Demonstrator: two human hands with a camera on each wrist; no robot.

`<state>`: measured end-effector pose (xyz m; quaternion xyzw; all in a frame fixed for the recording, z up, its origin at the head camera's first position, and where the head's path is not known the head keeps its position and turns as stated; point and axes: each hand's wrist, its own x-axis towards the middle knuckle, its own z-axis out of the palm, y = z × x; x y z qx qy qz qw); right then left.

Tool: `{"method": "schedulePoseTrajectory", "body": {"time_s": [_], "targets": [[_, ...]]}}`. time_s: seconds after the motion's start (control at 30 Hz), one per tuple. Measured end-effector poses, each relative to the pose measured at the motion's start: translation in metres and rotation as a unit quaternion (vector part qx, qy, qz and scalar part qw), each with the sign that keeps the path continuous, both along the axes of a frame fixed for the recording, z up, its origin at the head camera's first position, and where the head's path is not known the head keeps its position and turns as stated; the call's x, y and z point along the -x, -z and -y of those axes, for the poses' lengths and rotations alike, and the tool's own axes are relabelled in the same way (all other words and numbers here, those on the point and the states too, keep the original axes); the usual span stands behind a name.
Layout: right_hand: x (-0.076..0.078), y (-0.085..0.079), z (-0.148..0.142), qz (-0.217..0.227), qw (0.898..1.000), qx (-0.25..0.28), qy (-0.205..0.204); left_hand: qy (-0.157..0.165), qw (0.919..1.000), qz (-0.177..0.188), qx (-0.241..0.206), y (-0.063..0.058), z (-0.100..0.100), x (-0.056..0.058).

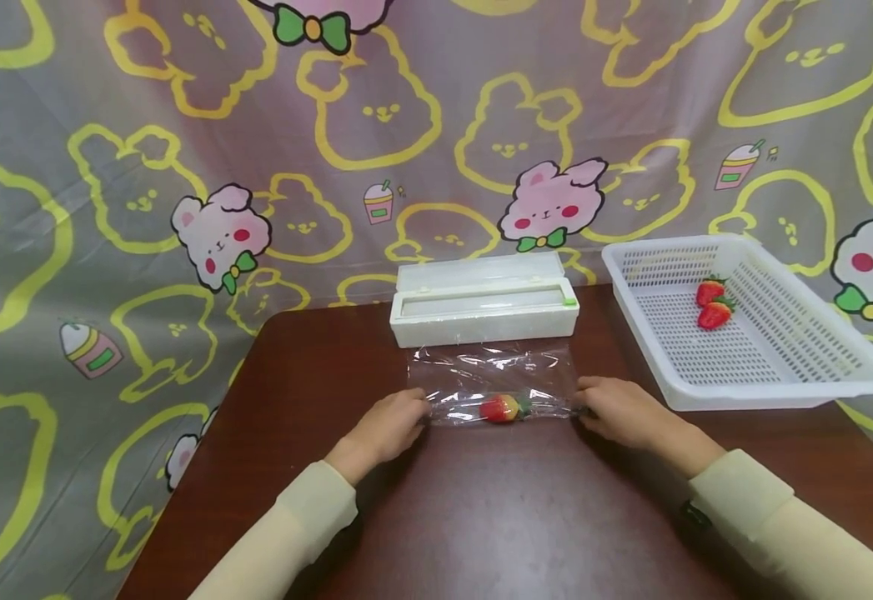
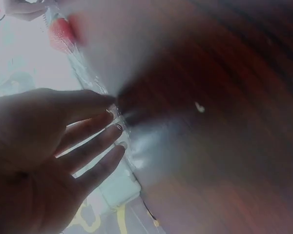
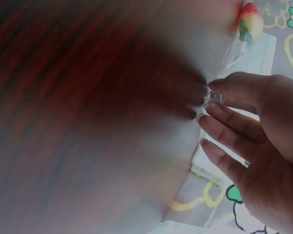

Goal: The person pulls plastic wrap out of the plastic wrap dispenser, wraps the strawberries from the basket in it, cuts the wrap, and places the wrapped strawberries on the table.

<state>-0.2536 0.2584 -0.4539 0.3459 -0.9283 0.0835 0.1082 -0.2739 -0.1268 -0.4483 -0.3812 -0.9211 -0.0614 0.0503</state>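
Observation:
A sheet of clear cling film (image 1: 481, 371) runs from a white dispenser box (image 1: 484, 327) toward me over the dark table. One red and pale yellow strawberry (image 1: 498, 408) lies in the film near its front edge, its green leaves to the right. At the film's left front corner, my left hand (image 1: 389, 425) pinches the edge between thumb and fingertips. My right hand (image 1: 624, 411) grips the right corner; in the right wrist view, bunched film (image 3: 214, 99) sits between thumb and index finger, the other fingers spread. How far the film wraps the strawberry is hard to tell.
The box's lid (image 1: 481, 271) stands raised at the back. A white perforated basket (image 1: 781, 389) holding two strawberries (image 1: 714, 313) stands to the right, beyond my right hand. Behind the table (image 1: 451, 517) hangs a grey patterned curtain (image 1: 421, 100).

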Motion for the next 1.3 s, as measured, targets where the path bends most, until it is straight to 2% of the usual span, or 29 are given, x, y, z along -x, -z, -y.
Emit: {"method": "schedulePoseTrajectory", "body": {"time_s": [0.17, 0.37, 0.47, 0.7, 0.87, 1.07, 1.3], "targets": [[0.001, 0.001, -0.002, 0.023, 0.999, 0.021, 0.020, 0.000, 0.9998, -0.001, -0.019, 0.001, 0.003, 0.002], [0.003, 0.003, -0.005, 0.024, 0.999, 0.037, 0.013, -0.003, 0.9982, 0.014, -0.058, 0.005, 0.008, 0.006], [0.004, 0.003, -0.007, 0.029, 0.998, 0.047, 0.013, -0.007, 0.9962, 0.019, -0.085, 0.007, 0.011, 0.008], [0.005, 0.002, -0.011, 0.055, 0.996, 0.064, 0.028, 0.008, 0.9893, 0.040, -0.140, 0.009, 0.018, 0.013], [0.006, 0.002, -0.013, 0.072, 0.994, 0.072, 0.033, -0.006, 0.9858, 0.064, -0.155, 0.005, 0.021, 0.015], [0.009, -0.003, -0.014, 0.118, 0.988, 0.089, 0.039, -0.032, 0.9817, 0.095, -0.162, 0.004, 0.022, 0.017], [0.019, -0.001, -0.012, 0.146, 0.981, 0.120, 0.031, -0.038, 0.9770, 0.090, -0.189, 0.006, 0.022, 0.026]]}}
